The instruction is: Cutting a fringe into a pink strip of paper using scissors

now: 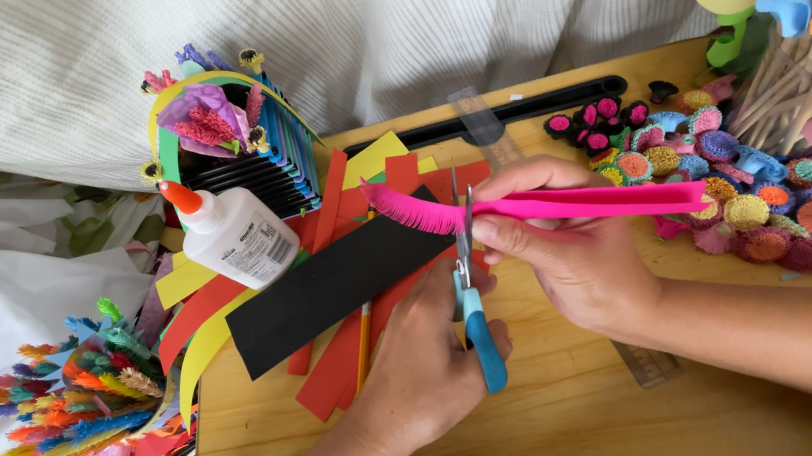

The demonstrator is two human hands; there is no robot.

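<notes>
Wooden table point(567, 422), one scissors point(475, 311), one pink strip point(564, 204), one glue bottle point(236, 234)

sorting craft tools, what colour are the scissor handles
Blue, seen in the head view: the scissors in the left hand have blue handles.

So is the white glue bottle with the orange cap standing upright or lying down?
Lying down. The white glue bottle rests on its side across the coloured paper strips, orange cap pointing up-left, label facing up.

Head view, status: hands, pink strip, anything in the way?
Left hand grips blue-handled scissors, blades at the strip. Right hand pinches folded pink paper strip, left end already fringed. Black paper strip and white glue bottle lie close left.
</notes>
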